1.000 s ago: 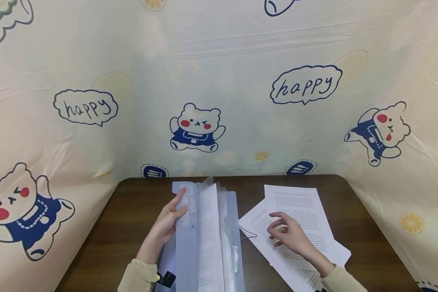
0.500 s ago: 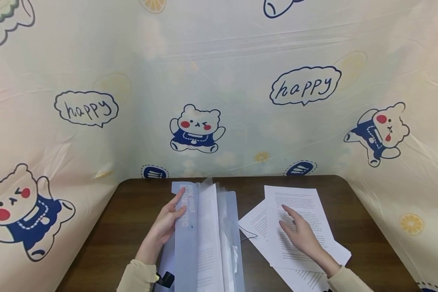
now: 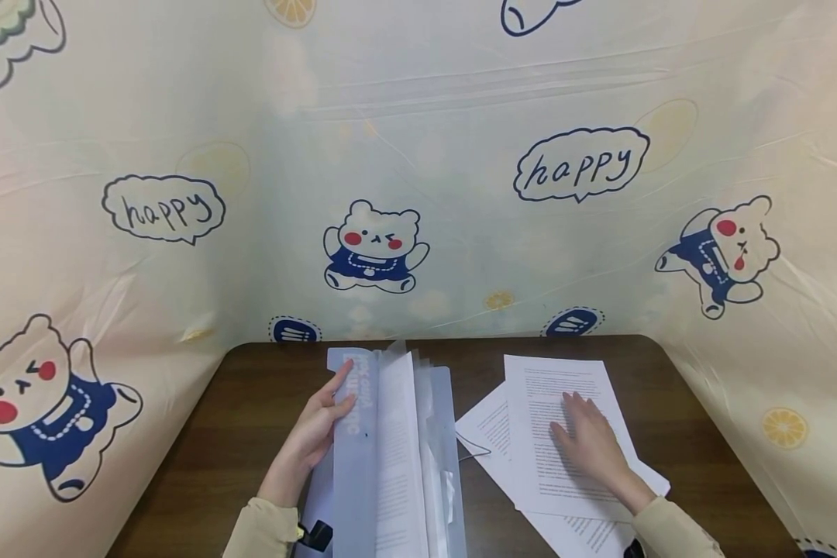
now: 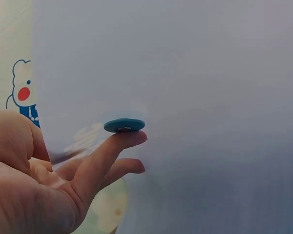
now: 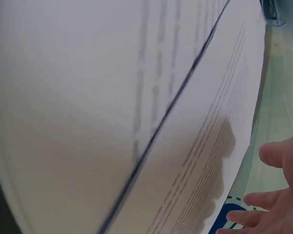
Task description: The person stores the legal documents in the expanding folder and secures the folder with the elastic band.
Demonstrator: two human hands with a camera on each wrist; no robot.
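A light blue document folder stands partly open at the table's middle, with printed sheets and clear sleeves fanned inside. My left hand grips the left edge of its cover, thumb on the outer face. In the left wrist view, a round teal button sits on the cover just above one finger. Over the loose printed paper on the right hovers my right hand, fingers extended and holding nothing. Its shadow falls on the page in the right wrist view, where the fingers look apart from the sheet.
Another printed sheet lies askew under the top one. A thin cord loop sticks out between folder and papers. The dark wooden table meets a cartoon-printed cloth at its back and sides.
My right hand has moved right across the top page, and its curled fingers have straightened. The left hand and the folder have stayed in place.
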